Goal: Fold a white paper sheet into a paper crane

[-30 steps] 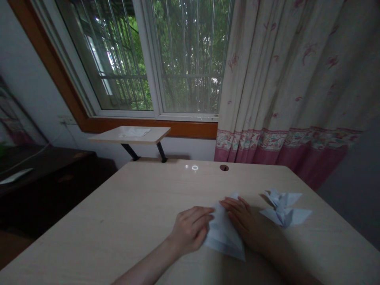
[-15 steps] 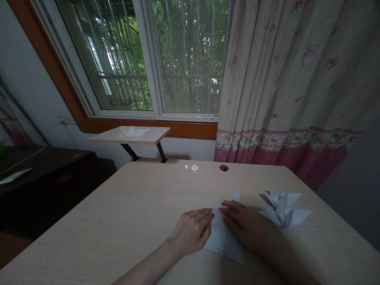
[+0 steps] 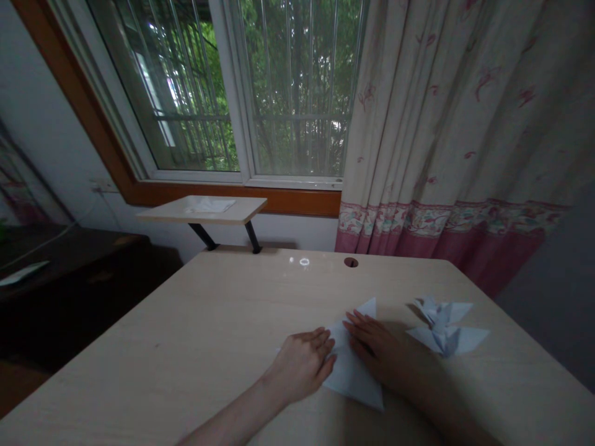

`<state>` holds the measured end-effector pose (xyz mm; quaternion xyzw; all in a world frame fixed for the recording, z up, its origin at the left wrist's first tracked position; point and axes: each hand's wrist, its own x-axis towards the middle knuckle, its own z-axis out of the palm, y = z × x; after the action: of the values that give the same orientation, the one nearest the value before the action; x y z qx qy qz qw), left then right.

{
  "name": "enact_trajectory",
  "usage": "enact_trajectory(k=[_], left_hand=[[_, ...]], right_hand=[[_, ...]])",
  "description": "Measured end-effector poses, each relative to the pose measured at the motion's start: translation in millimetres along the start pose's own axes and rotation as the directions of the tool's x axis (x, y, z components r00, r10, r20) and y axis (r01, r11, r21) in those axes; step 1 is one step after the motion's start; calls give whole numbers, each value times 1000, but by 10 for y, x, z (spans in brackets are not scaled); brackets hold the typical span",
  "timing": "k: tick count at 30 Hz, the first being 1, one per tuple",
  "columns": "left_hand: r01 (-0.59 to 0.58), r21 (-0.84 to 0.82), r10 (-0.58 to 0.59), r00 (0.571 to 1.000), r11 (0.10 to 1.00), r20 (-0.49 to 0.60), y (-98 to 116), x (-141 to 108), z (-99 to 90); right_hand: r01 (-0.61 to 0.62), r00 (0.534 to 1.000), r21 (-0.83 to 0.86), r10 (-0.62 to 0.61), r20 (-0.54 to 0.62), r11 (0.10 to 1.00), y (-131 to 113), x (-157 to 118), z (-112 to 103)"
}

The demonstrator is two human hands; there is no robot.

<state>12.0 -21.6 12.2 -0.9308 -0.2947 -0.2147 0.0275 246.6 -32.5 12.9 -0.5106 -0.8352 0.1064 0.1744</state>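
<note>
A folded sheet of white paper (image 3: 352, 375) lies on the desk in front of me, with one pointed corner toward the window. My left hand (image 3: 304, 365) rests on its left part, fingers stretched forward and side by side, thumb apart. A small tip of white shows just left of that wrist. On the upper right part of the sheet, my right hand (image 3: 374, 347) lies flat with its fingers extended. Both hands cover much of the paper, so its folds are partly hidden. To the right sit two folded paper cranes (image 3: 449, 337), close against each other.
The pale wooden desk (image 3: 195, 334) has a round cable hole (image 3: 351, 262) near its back edge. A small raised shelf (image 3: 171, 212) at the back left carries some white paper (image 3: 212, 205). Behind are a barred window and a floral curtain (image 3: 418, 124). A dark cabinet (image 3: 93, 260) stands at left.
My left hand has turned slightly and its thumb has spread outward. A white paper tip now shows left of it. The fingers of my right hand have shifted a little up the sheet.
</note>
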Motion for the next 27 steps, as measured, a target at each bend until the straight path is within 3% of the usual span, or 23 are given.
enact_trajectory(k=[5, 9, 16, 22, 25, 27], left_hand=[[10, 5, -11, 998, 1000, 55, 1, 4, -10], [10, 4, -10, 998, 1000, 64, 4, 22, -41], [7, -36, -7, 1000, 999, 23, -9, 18, -24], [83, -127, -93, 993, 988, -72, -132, 20, -95], [83, -261, -111, 989, 962, -96, -284, 19, -187], [51, -353, -70, 997, 934, -39, -391, 17, -239]], right_hand=[[3, 1000, -52, -2, 7, 999, 3, 4, 11], [-29, 998, -129, 21, -67, 991, 103, 12, 146], [-83, 989, -149, 63, -131, 985, 268, 26, 346], [-96, 981, -182, 62, -183, 979, 355, -9, 400], [-192, 971, -199, 156, -183, 961, 333, 23, 397], [-289, 954, -212, 264, -139, 933, 268, 57, 355]])
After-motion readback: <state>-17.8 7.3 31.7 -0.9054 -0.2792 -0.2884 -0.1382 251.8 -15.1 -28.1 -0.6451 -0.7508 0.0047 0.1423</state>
